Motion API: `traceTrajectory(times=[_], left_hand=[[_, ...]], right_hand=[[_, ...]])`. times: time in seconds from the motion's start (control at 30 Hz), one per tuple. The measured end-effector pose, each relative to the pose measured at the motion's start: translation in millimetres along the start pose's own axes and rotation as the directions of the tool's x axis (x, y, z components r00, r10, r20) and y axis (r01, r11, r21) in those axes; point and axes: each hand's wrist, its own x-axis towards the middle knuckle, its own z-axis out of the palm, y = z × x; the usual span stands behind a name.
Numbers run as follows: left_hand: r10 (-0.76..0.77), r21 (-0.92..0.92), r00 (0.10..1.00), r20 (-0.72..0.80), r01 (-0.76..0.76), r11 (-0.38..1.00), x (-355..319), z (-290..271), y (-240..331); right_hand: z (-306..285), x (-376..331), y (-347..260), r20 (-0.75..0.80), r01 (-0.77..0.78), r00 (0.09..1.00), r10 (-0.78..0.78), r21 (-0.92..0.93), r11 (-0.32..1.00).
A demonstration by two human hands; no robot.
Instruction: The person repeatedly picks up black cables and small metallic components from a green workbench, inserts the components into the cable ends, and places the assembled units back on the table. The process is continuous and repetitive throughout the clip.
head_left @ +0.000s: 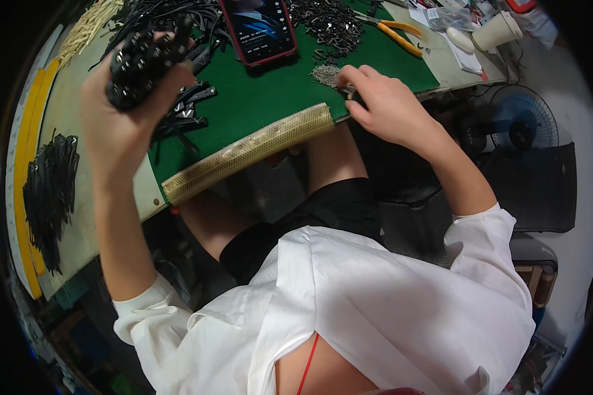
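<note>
Two hands: left hand (122,99) grips black parts bundle (141,66); right hand (382,102) at small metal pile (326,74).

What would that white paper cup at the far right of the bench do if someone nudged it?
The white paper cup looks light, so it would probably slide or tip easily. It seems tall for its base. Whether it holds liquid cannot be seen.

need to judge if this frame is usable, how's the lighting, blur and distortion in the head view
Head view: strong fisheye, the table edge bows and the corners go black; light is even on the green mat, dim under the table; faint glare on the phone screen; the left hand gripping a black bundle looks slightly soft, the right hand sharper.
</note>
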Motion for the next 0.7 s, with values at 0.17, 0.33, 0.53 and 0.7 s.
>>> traceTrajectory(times=[0.17, 0.33, 0.53, 0.7], left_hand=[[-0.18, -0.311, 0.984, 0.017, 0.176, 0.934, -37.5, 26.2, 14.7], [-0.337, -0.367, 0.942, 0.002, 0.314, 0.876, -47.6, 40.6, 10.5], [-0.371, -0.358, 0.928, -0.043, 0.333, 0.872, -44.6, 43.3, 3.8], [-0.363, -0.342, 0.931, -0.039, 0.329, 0.88, -44.7, 43.2, 3.9]], right_hand=[[3.1, -6.3, -0.6, -0.024, 0.076, 0.997, -0.073, 0.117, 0.99], [1.9, -7.3, -1.4, -0.005, 0.088, 0.996, -0.088, 0.112, 0.99], [10.8, -0.5, -5.8, -0.046, 0.129, 0.991, -0.125, 0.117, 0.985], [10.7, 0.3, -7.3, -0.053, 0.1, 0.994, -0.096, 0.083, 0.991]])
